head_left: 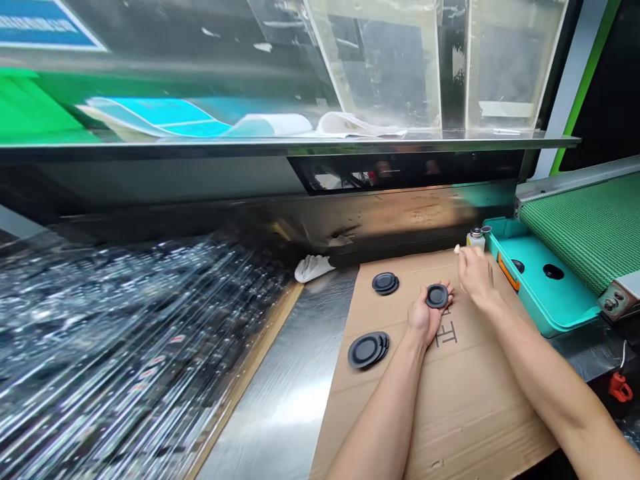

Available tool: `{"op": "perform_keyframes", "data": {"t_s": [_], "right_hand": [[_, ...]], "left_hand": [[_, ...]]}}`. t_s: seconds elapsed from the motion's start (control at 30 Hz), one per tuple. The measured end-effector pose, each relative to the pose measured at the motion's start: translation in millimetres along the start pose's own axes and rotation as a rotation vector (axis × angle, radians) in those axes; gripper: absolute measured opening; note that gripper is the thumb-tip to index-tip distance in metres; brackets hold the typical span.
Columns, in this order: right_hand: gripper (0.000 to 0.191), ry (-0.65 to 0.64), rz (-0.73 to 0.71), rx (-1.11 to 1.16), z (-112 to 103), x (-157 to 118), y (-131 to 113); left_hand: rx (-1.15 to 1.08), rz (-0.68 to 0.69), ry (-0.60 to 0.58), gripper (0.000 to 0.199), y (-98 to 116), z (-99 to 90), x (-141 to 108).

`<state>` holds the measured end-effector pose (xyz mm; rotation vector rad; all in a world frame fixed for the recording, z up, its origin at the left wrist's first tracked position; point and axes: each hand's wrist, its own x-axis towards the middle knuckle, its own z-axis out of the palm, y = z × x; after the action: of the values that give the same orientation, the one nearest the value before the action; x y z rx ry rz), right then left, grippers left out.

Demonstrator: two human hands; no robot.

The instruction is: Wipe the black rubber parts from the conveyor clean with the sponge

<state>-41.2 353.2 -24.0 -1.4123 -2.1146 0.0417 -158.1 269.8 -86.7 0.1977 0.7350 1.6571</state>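
My left hand (424, 320) holds a small black dish-shaped disc (437, 296), its raised rim facing up, with the fingers curled under and around it. To the right and a little farther off, my right hand (476, 272) is closed in a pinch. A small white piece (457, 249), perhaps a bit of cloth or cotton, pokes out from its fingertips. Just behind that hand stands a white bottle (475, 239) with a metal top. Two piles of black discs lie on the cardboard sheet (475, 400): a farther pile (384, 283) and a nearer pile (367, 351).
A teal tray (565, 303) with black pieces (553, 271) sits at right, partly under a green conveyor belt (590, 213). Clear plastic packaging (125, 353) covers the left side. A crumpled white glove or cloth (313, 268) lies near the back. A metal shelf (280, 148) crosses above.
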Motion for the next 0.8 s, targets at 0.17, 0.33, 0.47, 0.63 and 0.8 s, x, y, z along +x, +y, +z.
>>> {"op": "perform_keyframes", "data": {"t_s": [0.17,0.33,0.47,0.63,0.8], "right_hand": [[0.032,-0.109,0.113,-0.204,-31,88,22],[0.022,-0.345,0.017,-0.325,-40,130,46],[0.023,-0.378,0.005,-0.355,-45,142,51],[0.025,-0.387,0.024,-0.366,-47,147,51],[0.026,-0.389,0.061,-0.363,-54,145,46]], "left_hand": [[-0.006,-0.004,0.002,0.034,0,-0.1,-1],[-0.028,-0.009,-0.006,0.031,3,1.3,2],[-0.044,-0.01,-0.011,0.031,3,2.9,2],[-0.05,-0.006,-0.03,0.03,5,4.3,0],[-0.058,-0.026,-0.014,0.032,8,5.1,0]]}}
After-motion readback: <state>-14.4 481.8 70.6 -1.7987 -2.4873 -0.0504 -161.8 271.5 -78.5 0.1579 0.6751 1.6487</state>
